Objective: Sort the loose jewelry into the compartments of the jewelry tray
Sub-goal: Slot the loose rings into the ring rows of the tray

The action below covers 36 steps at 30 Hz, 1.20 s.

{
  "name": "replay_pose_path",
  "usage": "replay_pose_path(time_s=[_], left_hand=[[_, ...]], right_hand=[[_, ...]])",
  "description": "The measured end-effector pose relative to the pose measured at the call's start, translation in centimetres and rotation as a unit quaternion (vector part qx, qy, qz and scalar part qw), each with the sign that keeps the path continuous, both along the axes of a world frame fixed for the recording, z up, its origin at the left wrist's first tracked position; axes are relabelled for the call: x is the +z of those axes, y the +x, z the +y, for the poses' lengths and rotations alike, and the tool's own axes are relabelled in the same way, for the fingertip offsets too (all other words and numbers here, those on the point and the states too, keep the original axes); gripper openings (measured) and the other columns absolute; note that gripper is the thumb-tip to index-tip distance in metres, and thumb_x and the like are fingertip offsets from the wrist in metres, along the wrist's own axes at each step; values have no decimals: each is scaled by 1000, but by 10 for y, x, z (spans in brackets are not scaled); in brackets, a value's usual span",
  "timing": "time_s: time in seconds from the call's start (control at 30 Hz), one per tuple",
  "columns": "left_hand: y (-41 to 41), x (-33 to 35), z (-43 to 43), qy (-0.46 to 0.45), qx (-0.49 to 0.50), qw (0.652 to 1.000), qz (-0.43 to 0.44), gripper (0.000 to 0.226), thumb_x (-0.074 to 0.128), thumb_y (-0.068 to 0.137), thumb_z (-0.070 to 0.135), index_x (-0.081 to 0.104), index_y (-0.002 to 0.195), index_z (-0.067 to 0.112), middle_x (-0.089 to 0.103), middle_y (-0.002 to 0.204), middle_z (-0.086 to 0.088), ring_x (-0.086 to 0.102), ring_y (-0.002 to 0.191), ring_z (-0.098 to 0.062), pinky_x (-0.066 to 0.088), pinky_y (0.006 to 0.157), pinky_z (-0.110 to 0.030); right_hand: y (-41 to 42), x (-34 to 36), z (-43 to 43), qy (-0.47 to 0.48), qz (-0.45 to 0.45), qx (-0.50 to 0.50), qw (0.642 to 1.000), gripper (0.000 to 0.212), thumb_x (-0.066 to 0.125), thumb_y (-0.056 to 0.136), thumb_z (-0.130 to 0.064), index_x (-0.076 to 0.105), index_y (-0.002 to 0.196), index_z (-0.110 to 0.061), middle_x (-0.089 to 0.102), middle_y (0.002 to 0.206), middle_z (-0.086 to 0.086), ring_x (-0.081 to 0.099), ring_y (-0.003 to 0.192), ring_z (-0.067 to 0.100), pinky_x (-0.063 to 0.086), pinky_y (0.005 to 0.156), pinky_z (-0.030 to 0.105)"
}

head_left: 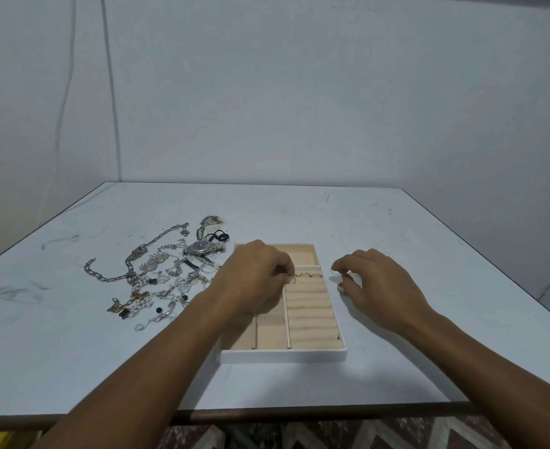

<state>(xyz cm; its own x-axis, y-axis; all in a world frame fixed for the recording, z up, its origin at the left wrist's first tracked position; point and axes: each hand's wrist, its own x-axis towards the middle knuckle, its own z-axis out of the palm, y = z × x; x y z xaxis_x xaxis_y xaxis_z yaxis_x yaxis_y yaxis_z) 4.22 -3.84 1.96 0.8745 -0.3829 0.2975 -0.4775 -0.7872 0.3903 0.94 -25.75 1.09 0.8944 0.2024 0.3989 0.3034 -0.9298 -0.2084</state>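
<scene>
A white jewelry tray (283, 355) with beige lining sits mid-table. Its right column is a stack of ring rolls (310, 311), with three thin rings (306, 275) standing in the top slot. My left hand (257, 277) hovers over the tray's left compartments and pinches a small thin ring (291, 280) at the ring rolls' top left. My right hand (375, 280) is just right of the tray and pinches another thin ring (335, 271) between thumb and forefinger. A thicker ring (342, 287) lies on the table under that hand.
A pile of loose jewelry (160, 280) lies left of the tray: a heavy silver chain (105, 275), a metal wristwatch (204, 247), pearls, earrings, black hair ties (217, 236). The table's front edge (267, 413) runs below the tray. A wall stands behind the table.
</scene>
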Motion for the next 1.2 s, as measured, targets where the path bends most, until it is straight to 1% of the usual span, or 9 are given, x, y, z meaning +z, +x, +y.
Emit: replay_pose_path(time_s=[0.2,0.33,0.5,0.6,0.7,0.83,0.97,1.1,1.2], left_hand=[[-2,-1,5,34,-24,999,-11,28,54,88,14,74,103,28,68,103,4,55,104,-14,44,85,-27],[-2,-3,5,38,-28,999,-1,31,53,88,11,75,102,27,62,101,8,49,108,-12,41,87,-25],[2,-5,1,47,-23,999,-5,31,53,85,10,76,97,27,61,98,11,47,109,-11,42,89,-29],[7,-1,-4,39,-29,999,-20,23,57,86,16,76,94,28,53,88,15,47,104,-12,43,88,-31],[13,10,-21,42,-39,998,-15,21,56,90,24,73,102,25,60,97,9,47,105,-14,39,85,-27],[25,15,-54,77,-45,996,-8,25,53,89,28,71,105,23,65,107,2,49,108,-20,43,88,-33],[39,10,-81,141,-51,989,-9,25,56,90,36,68,108,24,62,115,0,45,115,-22,34,90,-34],[51,7,-98,206,-30,978,-7,28,64,84,33,67,110,22,63,111,1,43,114,-22,31,89,-35],[57,4,-103,217,-25,976,-5,26,68,83,33,67,106,22,64,108,1,43,112,-22,29,87,-36]], right_hand=[[0,2,-4,16,8,-14,1000,20,57,92,-19,69,107,-23,68,101,-8,56,97,18,41,76,30],[2,3,-12,27,8,-31,999,19,57,90,-16,70,103,-22,68,97,-7,57,95,20,47,78,36],[8,4,-25,56,19,-47,997,18,58,89,-16,70,101,-22,69,96,-9,59,94,17,48,81,36],[14,6,-35,142,53,-65,986,17,60,87,-13,72,95,-23,68,85,-12,63,83,11,49,73,25],[20,8,-45,188,82,-86,975,17,61,87,-12,71,90,-25,68,83,-13,63,79,4,40,64,9],[27,11,-56,188,132,-104,968,12,61,87,-15,68,88,-26,69,89,-10,63,84,10,39,63,11],[35,10,-67,161,171,-121,965,14,59,88,-15,69,91,-25,69,97,-5,62,87,14,39,62,14],[43,9,-74,144,200,-116,962,16,60,88,-14,68,90,-28,68,100,-3,63,87,16,41,70,23],[47,7,-75,128,218,-87,964,14,63,89,-18,68,94,-30,65,99,-4,61,85,14,40,68,17]])
